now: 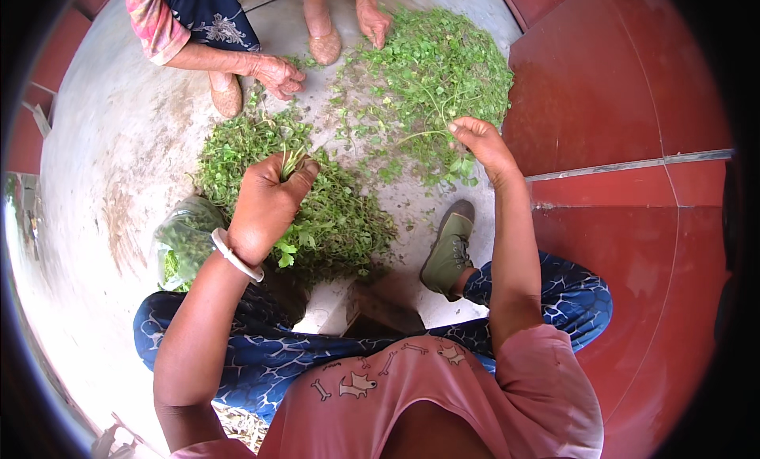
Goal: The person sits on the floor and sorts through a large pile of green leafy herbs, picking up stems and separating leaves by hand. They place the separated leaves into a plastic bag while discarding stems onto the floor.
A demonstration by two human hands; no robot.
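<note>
My left hand (pixel 269 196) is closed around a small bunch of green leafy stems (pixel 293 160); their pale ends stick up past the thumb and some leaves hang below the fist. Under it spreads a heap of greens (pixel 348 221) on the floor. To the right, my right hand (pixel 483 142) pinches a thin leafy sprig (pixel 425 134) between thumb and fingers. That sprig lies over the near edge of a second, larger pile of loose greens (pixel 451 63).
Across from me a person's hands (pixel 279 75) work at the greens, one reaching to the far pile. A clear plastic bag with greens (pixel 186 241) stands left of my heap. Red tiled surfaces (pixel 609 87) border the concrete floor (pixel 103 134). My green shoe (pixel 449 249) is beside the piles.
</note>
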